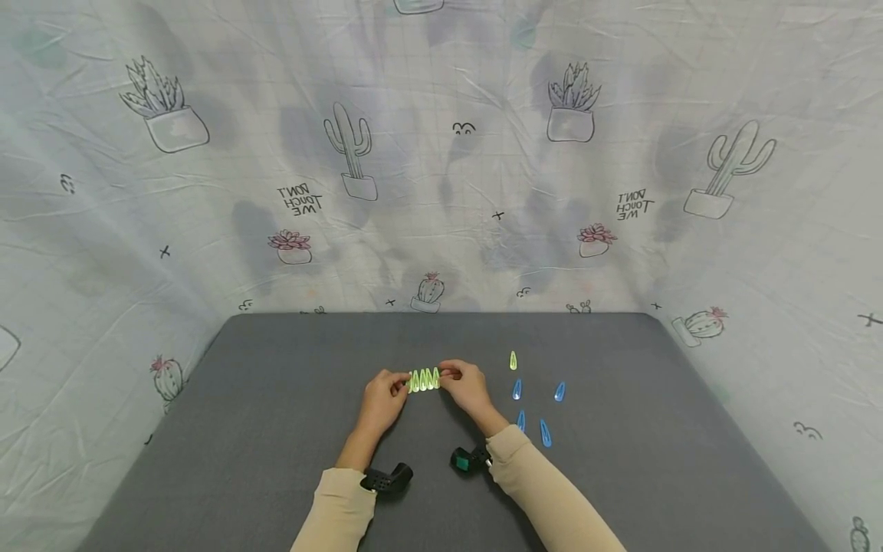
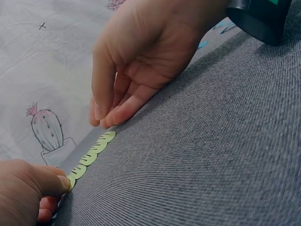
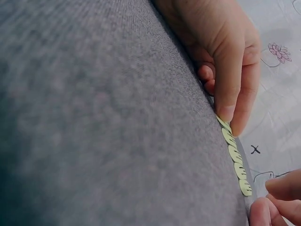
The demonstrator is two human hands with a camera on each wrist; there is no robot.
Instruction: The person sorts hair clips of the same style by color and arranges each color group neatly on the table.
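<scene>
Several yellow-green snap hair clips (image 1: pixel 424 379) lie side by side in a row on the grey table, and the row also shows in the left wrist view as overlapping rounded ends (image 2: pixel 89 157). My left hand (image 1: pixel 383 400) pinches the clip at the row's left end between thumb and index finger. At the right end, my right hand (image 1: pixel 467 387) hovers close by, its thumb and fingers loosely bent. In the right wrist view a gap separates those fingertips (image 3: pixel 274 184) from the last clip (image 3: pixel 245 188), and nothing shows between them.
Right of my right hand, one more yellow-green clip (image 1: pixel 513 360) lies on the grey table (image 1: pixel 276 429). Several blue clips (image 1: pixel 560 392) are scattered there, one partly behind my right sleeve (image 1: pixel 552 491). A white printed cloth (image 1: pixel 441 176) hangs behind the table.
</scene>
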